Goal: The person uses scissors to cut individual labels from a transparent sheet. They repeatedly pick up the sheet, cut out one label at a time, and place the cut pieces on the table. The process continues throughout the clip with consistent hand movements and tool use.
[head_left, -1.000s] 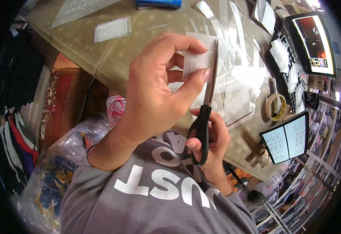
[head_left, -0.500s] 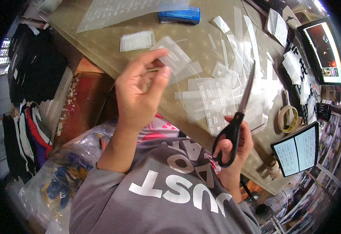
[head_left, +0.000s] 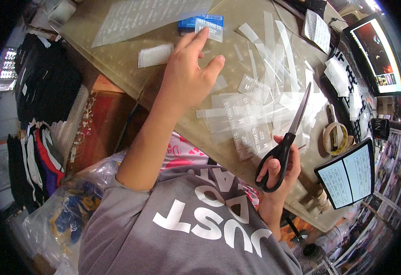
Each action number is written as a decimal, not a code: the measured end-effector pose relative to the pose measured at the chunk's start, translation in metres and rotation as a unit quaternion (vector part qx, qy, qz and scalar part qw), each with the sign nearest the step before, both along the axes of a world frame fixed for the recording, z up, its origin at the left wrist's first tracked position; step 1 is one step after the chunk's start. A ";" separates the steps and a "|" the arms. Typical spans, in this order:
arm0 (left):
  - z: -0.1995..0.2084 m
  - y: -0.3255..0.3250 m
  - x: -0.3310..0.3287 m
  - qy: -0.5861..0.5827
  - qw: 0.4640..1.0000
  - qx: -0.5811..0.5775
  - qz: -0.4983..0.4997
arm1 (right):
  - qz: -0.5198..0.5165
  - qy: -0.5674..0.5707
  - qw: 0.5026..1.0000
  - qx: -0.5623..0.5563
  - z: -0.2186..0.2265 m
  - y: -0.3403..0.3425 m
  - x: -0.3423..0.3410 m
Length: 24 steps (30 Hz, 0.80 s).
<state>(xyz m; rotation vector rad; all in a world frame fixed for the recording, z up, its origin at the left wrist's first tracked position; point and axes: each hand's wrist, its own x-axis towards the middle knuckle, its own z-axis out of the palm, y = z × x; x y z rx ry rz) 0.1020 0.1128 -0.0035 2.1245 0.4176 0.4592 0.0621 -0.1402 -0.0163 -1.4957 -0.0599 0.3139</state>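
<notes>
My left hand (head_left: 189,75) reaches to the far side of the table with its fingers stretched out and the thumb apart. Its fingertips touch a small clear label with white print (head_left: 212,32), which overlaps a blue box (head_left: 182,24). Black-handled scissors (head_left: 285,151) are in my right hand (head_left: 289,169), with fingers through the handle loops. The blades look closed and point away from me. Just left of the blades lie several clear printed labels (head_left: 239,121), overlapping one another. A neat stack of small labels (head_left: 156,56) sits below the blue box.
A large printed clear sheet (head_left: 141,20) lies at the far left of the table. Cut strips (head_left: 287,55) are scattered at the right. Tape rolls (head_left: 335,139), a tablet (head_left: 347,174), a keyboard (head_left: 354,85) and a monitor (head_left: 379,57) line the right side.
My left hand has moved away from me with a clear label, from above the table to the blue box, and its thumb has come off the label. The scissors have shifted slightly right.
</notes>
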 end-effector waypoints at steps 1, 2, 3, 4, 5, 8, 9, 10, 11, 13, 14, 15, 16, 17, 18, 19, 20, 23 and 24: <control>-0.003 0.000 0.000 0.001 1.000 0.031 -0.004 | 0.000 0.002 1.000 -0.001 0.000 -0.001 0.000; -0.009 0.001 -0.002 0.003 0.998 0.062 -0.008 | 0.001 0.005 1.000 -0.002 0.001 -0.001 0.000; -0.012 0.002 -0.004 0.004 0.996 0.094 -0.012 | 0.002 0.007 1.000 -0.003 0.001 -0.001 0.000; -0.010 -0.002 -0.009 0.016 0.995 0.099 -0.008 | 0.000 0.008 1.000 -0.005 0.000 -0.002 0.000; -0.005 -0.007 -0.016 0.028 0.994 0.105 -0.004 | -0.001 0.009 1.000 -0.007 0.000 -0.002 0.001; -0.005 -0.009 -0.021 0.042 0.992 0.121 0.004 | -0.004 0.012 1.000 -0.003 -0.001 0.000 0.002; -0.005 -0.009 -0.022 0.044 0.991 0.127 0.006 | -0.005 0.014 1.000 -0.001 -0.001 0.001 0.002; -0.003 -0.009 -0.021 0.073 0.990 0.123 0.000 | -0.004 0.016 1.000 0.003 -0.001 0.001 0.003; 0.002 -0.008 -0.019 0.103 0.987 0.120 -0.006 | -0.003 0.018 1.000 0.007 -0.001 0.000 0.003; 0.009 -0.001 -0.014 0.114 0.984 0.138 0.000 | -0.001 0.017 1.000 0.009 -0.002 0.000 0.003; 0.010 0.009 -0.011 0.094 0.983 0.160 0.011 | -0.001 0.012 1.000 0.007 -0.001 0.000 0.003; 0.011 0.019 -0.006 0.074 0.980 0.181 0.022 | -0.001 0.008 1.000 0.004 -0.001 0.000 0.003; 0.010 0.030 0.000 0.057 0.977 0.205 0.021 | -0.003 0.004 1.000 -0.001 0.000 0.000 0.003; 0.011 0.044 0.006 0.042 0.972 0.232 0.022 | -0.001 0.002 1.000 -0.003 -0.001 0.000 0.004; 0.011 0.053 0.011 0.027 0.966 0.258 0.023 | 0.000 0.000 1.000 -0.006 -0.001 0.001 0.004; 0.010 0.060 0.015 0.007 0.953 0.303 0.016 | -0.001 0.001 1.000 -0.010 0.000 0.001 0.004; 0.008 0.065 0.018 -0.012 0.937 0.348 0.009 | -0.003 0.003 1.000 -0.014 0.000 0.001 0.004; 0.005 0.078 0.031 -0.031 0.924 0.379 -0.041 | -0.012 0.008 1.000 -0.021 0.000 0.003 0.004; 0.003 0.082 0.035 -0.031 0.926 0.372 -0.063 | -0.016 0.010 1.000 -0.022 0.000 0.004 0.004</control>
